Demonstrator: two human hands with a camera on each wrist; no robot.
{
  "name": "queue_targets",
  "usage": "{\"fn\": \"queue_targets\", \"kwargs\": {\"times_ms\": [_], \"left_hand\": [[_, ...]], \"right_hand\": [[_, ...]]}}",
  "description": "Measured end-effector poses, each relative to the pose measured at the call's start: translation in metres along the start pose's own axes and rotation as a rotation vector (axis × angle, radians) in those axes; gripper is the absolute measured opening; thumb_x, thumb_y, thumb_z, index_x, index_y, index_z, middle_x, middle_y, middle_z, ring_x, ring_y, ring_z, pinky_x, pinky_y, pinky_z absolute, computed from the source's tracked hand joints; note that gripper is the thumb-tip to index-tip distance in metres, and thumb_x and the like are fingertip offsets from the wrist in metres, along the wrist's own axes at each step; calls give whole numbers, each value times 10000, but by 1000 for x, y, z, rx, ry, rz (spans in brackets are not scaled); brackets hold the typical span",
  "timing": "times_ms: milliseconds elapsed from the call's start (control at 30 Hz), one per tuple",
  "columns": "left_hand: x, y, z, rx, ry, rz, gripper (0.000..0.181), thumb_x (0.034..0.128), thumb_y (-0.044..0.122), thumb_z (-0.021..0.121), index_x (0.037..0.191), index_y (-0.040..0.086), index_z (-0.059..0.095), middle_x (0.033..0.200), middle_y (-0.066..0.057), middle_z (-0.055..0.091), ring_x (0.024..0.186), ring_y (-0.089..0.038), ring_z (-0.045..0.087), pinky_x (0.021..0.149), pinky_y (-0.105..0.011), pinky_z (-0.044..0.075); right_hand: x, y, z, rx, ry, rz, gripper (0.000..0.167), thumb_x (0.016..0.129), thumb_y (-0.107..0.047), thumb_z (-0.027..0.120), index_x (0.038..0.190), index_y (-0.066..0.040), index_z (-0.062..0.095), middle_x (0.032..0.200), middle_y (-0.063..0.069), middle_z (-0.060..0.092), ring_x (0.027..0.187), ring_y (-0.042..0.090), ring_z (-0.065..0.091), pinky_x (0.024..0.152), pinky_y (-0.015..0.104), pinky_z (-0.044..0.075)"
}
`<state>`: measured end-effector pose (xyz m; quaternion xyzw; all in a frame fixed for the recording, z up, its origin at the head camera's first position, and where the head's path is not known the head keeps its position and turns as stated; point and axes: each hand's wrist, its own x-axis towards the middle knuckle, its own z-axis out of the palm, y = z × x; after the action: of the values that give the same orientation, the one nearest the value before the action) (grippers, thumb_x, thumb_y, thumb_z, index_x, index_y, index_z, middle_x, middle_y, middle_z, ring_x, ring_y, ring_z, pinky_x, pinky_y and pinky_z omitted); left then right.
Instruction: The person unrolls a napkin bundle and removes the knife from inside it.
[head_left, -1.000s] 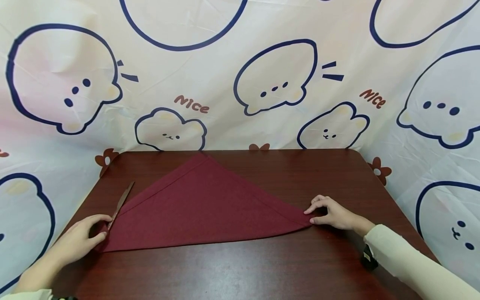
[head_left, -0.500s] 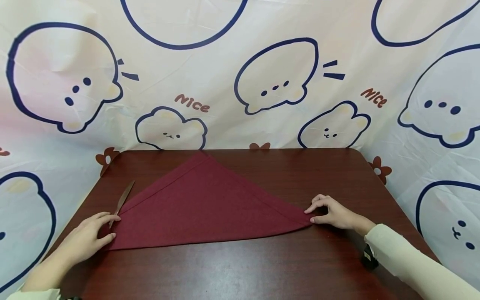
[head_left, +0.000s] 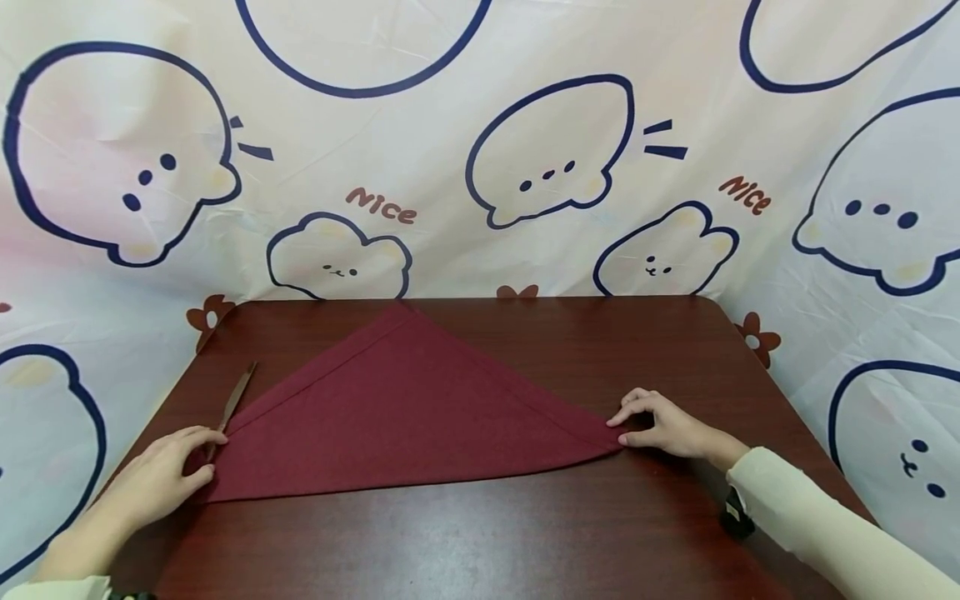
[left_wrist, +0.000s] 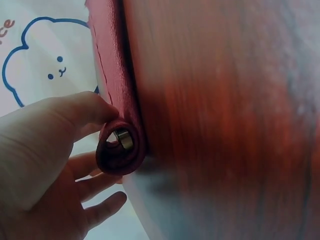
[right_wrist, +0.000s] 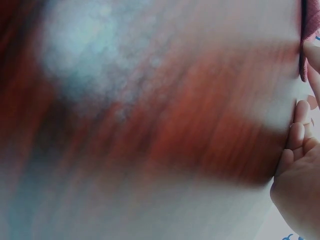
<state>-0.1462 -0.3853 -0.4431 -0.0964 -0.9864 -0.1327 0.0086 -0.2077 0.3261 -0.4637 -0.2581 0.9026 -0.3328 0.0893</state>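
Observation:
A dark red cloth [head_left: 405, 408] lies as a wide triangle, its peak at the table's far edge. My left hand [head_left: 150, 479] pinches its left end between thumb and fingers. Beside that hand, a slim metal utensil [head_left: 238, 396] points away along the cloth's left edge, its near end hidden. The left wrist view shows the cloth's end [left_wrist: 119, 85] curled into a loop at my left hand [left_wrist: 45, 150], with a shiny metal piece [left_wrist: 124, 140] inside. My right hand [head_left: 671, 429] pinches the right tip; the right wrist view catches only part of this hand [right_wrist: 300, 185] and the cloth [right_wrist: 312, 17].
A brown wooden table [head_left: 465, 542] with rounded far corners carries the cloth. Pale fabric with cartoon drawings [head_left: 555, 158] hangs behind it and at both sides.
My left hand first moved slightly right, then back left, with the cloth's left end. The utensil has shifted a little left. My right hand holds its place.

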Motion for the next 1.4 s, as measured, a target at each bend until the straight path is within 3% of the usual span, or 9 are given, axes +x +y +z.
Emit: {"fn": "queue_targets", "kwargs": {"times_ms": [167,433,1067,1400], "left_hand": [[0,-4,-4,-22,-29,-27,353,852,63,720,1192,-1,648,1274,-351,586,1184,-557,529,919,-692,438],[-3,-13,-6,-44,9,4,342,838,8,692,1176,-22,650,1226,-340,619,1164,-549,550,893,-652,442],[-8,-27,-11,-51,4,-47,359,858,1,641,1217,-13,630,1222,-399,595,1125,-595,552,844,-686,449],[-9,-16,1,12,74,50,370,815,51,773,1155,-29,651,1170,-318,646,1087,-517,607,847,-626,474]], "right_hand": [[1,-1,0,-1,1,-2,217,861,-252,807,1077,-247,786,1115,-9,584,1051,22,459,937,311,409],[1,-2,-1,3,-3,-4,217,866,-250,802,1082,-240,786,1110,-11,585,1048,25,458,937,316,405],[0,0,0,20,-5,7,214,871,-253,798,1084,-242,786,1125,1,580,1058,28,454,941,315,403],[0,0,-1,13,-19,29,220,877,-275,791,1095,-245,782,1144,9,575,1072,48,448,955,337,400]]}}
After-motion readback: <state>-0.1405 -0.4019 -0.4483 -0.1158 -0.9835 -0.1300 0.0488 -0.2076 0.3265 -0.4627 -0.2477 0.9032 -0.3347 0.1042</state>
